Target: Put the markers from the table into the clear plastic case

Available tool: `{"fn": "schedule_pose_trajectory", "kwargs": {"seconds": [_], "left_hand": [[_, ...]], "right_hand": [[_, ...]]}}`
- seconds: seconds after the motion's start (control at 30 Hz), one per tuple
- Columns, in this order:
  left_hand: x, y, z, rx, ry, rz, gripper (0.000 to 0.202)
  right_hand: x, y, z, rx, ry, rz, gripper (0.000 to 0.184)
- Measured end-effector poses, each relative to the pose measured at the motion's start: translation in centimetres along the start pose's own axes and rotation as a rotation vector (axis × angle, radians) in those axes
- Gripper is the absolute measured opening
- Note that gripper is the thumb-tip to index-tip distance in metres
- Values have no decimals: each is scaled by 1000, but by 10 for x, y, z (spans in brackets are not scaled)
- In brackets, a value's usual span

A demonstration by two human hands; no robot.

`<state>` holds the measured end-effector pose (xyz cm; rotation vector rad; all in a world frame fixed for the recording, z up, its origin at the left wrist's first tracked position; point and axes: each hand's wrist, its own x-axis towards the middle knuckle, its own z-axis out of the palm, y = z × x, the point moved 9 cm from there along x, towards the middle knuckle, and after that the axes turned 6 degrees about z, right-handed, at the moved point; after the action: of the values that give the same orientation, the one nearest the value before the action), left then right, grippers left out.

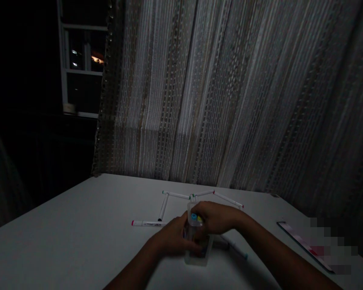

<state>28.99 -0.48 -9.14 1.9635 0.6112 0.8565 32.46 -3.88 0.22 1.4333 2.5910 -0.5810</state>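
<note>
A clear plastic marker case [197, 257] stands on the white table [78, 237] in front of me, with blue and yellow marker caps showing at its top. My left hand [175, 237] wraps round the case's left side. My right hand [214, 217] is closed over the case's top, fingers curled by the caps. Several white markers [175, 195] lie flat on the table beyond the hands, laid end to end in lines. One more marker [145, 223] with a red cap lies to the left of my left hand.
A flat ruler-like strip [302, 243] lies on the table at the right. A marker [238, 253] lies under my right forearm. A striped curtain [230, 100] hangs behind the table, with a dark window [81, 68] at the upper left. The room is dim.
</note>
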Motion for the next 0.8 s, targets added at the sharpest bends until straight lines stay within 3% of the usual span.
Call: {"fn": "schedule_pose_trajectory", "kwargs": {"seconds": [0.37,0.43,0.5,0.57,0.63,0.7,0.8], "left_hand": [[0,-3,-2,16,15,14,80],[0,-2,0,-10,4,15,81],[0,-3,1,-41,1,4,82],[0,-4,2,-60,0,-9,82],[-1,-4,3,-74,-7,-25,81],[-1,-4,3,-65,-10,-46,79],[-2,-3,2,-36,-11,-64,75]], "right_hand": [[-5,-1,-2,73,77,-21,24],[-14,-2,-15,165,174,-62,23],[-25,4,-38,321,364,-112,23],[-35,23,-57,491,588,-136,23],[-37,51,-61,597,775,-103,22],[-27,80,-47,612,872,-20,21],[-4,111,-9,518,865,130,19]]}}
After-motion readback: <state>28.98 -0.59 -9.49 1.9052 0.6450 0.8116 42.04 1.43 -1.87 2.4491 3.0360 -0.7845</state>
